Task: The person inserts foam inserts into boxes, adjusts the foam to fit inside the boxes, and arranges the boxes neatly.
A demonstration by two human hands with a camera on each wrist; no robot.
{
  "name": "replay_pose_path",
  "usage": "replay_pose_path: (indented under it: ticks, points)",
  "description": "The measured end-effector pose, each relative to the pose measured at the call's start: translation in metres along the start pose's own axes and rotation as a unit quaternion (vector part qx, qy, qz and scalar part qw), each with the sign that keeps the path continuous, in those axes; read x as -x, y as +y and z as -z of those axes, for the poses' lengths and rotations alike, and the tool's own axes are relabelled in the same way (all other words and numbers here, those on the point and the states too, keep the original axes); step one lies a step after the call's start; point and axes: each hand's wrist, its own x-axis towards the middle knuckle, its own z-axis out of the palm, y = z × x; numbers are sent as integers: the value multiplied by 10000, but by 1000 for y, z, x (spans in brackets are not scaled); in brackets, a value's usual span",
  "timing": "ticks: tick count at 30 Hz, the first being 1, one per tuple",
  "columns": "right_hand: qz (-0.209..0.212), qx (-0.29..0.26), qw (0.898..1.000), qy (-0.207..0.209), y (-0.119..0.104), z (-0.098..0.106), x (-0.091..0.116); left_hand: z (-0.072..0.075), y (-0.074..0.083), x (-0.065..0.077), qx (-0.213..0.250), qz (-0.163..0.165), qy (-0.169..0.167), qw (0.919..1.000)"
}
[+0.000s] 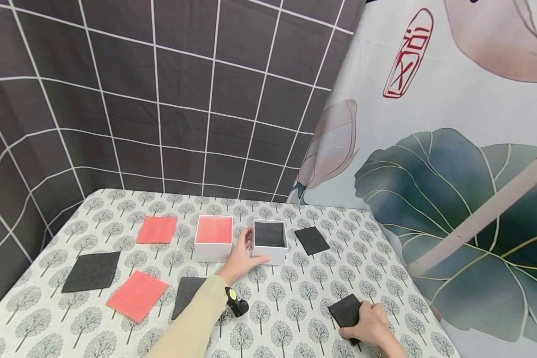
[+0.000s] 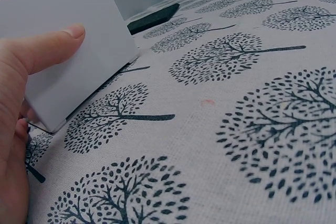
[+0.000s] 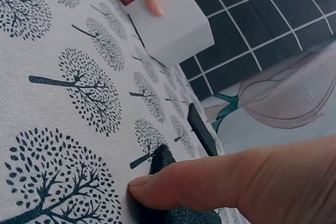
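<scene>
A: Right grip first.

B: Right hand (image 1: 370, 323) pinching a black cloth (image 1: 345, 311), thumb on the near side. Near right part of the tabletop (image 1: 305, 298). Cannot tell if the cloth is lifted clear of it.

A: Its lie?

B: Juts forward and left out of the grip. Roughly square, a corner hidden by the hand, so no sure long axis.

A: Relation that matters, I'd judge?

B: Cloth to white box (image 1: 270, 256). The box lies forward and left of the right grip, well apart. Right hand is much the nearer to the cloth.

A: Left grip?

B: Left hand (image 1: 243, 253) holding that box, thumb across the front wall, fingers at the left side. Box upright, open top toward the wearer's eye, black inside.

A: Anything between?

B: One loose black square (image 1: 312, 240) just right of the box, off the straight line. Red-filled box (image 1: 213, 252) just beyond the left hand.

A: Look of the cloth?

B: Matt, dark, flat faces. Right wrist view shows it raised in a peak by the thumb, so probably soft and apt to fold.

A: Farther left?

B: Two red squares (image 1: 157, 229), two more black ones (image 1: 91, 272), one partly behind the sleeve (image 1: 192, 323).
</scene>
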Motion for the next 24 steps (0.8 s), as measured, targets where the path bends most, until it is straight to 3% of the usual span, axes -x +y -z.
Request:
replay_pose_path:
  ticks: [16, 24]
  points:
    - [619, 79, 9980, 110, -2, 7, -4, 0, 1, 1, -40, -92, 11, 9999]
    - [1062, 146, 9920, 670, -10, 12, -10, 0, 0, 0, -110, -5, -3, 9999]
